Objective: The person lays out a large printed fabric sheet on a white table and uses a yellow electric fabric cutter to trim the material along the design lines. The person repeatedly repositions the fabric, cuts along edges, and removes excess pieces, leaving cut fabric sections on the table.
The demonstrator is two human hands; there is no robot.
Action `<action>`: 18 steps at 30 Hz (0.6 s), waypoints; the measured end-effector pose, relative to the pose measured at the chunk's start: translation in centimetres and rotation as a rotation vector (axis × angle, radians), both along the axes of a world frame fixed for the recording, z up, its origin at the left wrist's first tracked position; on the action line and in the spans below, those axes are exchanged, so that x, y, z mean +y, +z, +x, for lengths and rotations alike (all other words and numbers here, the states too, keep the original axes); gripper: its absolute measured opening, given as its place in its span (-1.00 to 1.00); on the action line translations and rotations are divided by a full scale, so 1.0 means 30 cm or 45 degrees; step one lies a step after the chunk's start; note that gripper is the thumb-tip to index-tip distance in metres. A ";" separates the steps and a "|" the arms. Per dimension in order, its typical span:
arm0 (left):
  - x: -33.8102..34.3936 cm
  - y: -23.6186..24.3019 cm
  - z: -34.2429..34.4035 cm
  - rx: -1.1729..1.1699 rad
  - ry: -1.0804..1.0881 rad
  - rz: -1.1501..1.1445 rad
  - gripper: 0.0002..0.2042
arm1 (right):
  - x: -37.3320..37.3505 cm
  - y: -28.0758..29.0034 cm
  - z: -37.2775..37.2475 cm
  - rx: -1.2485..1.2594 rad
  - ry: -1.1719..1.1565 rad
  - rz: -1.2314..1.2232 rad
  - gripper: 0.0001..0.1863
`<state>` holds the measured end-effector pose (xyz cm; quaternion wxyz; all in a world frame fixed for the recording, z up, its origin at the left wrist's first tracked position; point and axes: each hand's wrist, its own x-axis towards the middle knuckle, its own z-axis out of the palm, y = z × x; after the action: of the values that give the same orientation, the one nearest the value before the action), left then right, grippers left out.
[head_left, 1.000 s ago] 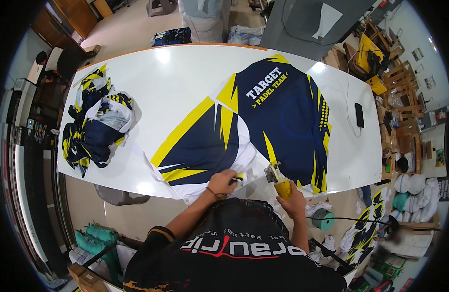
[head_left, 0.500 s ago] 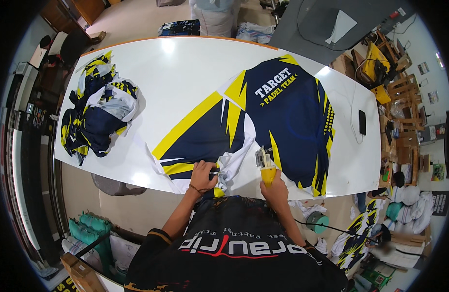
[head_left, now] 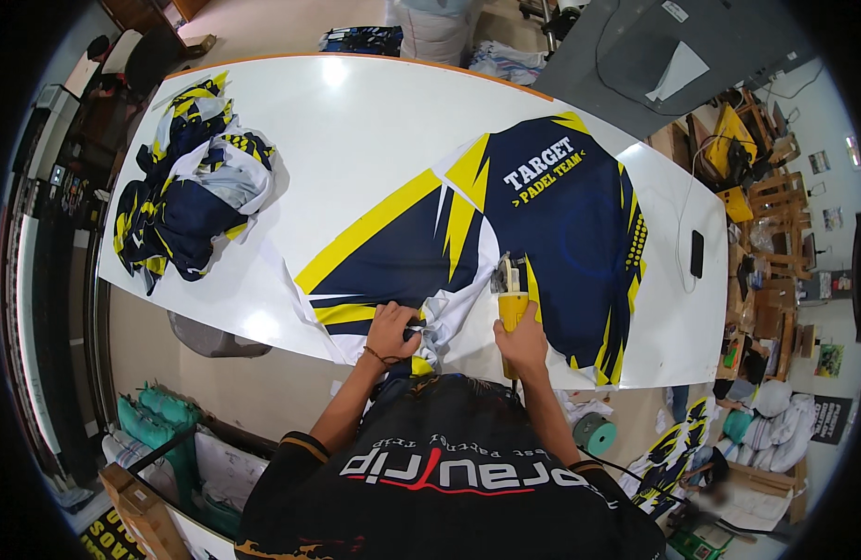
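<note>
A navy, yellow and white printed fabric panel (head_left: 393, 245) lies spread on the white table (head_left: 356, 121), its near part bunched into folds at the table's front edge. My left hand (head_left: 391, 334) grips this bunched cloth, fingers curled into it. In my right hand (head_left: 522, 343) is a yellow handheld electric fabric cutter (head_left: 513, 303), held by its body. The metal head of the cutter points away from me, at the inner edge of the larger navy panel (head_left: 571, 233), beside the white margin of the left panel. Whether the blade touches cloth cannot be made out.
A crumpled heap of matching fabric (head_left: 192, 201) sits on the table's left. A phone (head_left: 698, 254) with a white cable lies to the right. Beyond stands a grey table (head_left: 627, 56) with a white scrap. A green-topped roll (head_left: 595, 434) is on the floor to the right.
My right hand has pushed the cutter a little farther from me, along the inner edge of the larger panel. My left hand keeps its grip on the bunched cloth. The view has shifted slightly.
</note>
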<state>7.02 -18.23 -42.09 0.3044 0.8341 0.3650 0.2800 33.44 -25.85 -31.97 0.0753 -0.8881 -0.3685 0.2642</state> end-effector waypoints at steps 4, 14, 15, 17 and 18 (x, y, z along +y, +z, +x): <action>0.003 -0.004 -0.003 -0.002 -0.001 -0.029 -0.68 | 0.018 0.002 0.009 0.006 0.004 0.006 -0.24; 0.003 -0.015 -0.006 0.031 -0.005 -0.046 -0.66 | 0.055 0.006 0.088 -0.042 0.079 0.009 -0.30; 0.003 -0.015 -0.006 0.031 -0.005 -0.054 -0.66 | 0.062 0.006 0.099 -0.045 0.080 0.007 -0.31; 0.002 -0.012 -0.007 0.035 -0.002 -0.062 -0.66 | 0.084 0.006 0.124 -0.028 0.121 -0.031 -0.30; 0.002 -0.011 -0.007 0.038 0.002 -0.062 -0.66 | 0.096 0.006 0.136 -0.024 0.140 -0.048 -0.29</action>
<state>6.80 -18.19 -42.41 0.3188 0.8302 0.3768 0.2589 37.53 -22.97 -31.78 0.0405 -0.8702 -0.4123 0.2666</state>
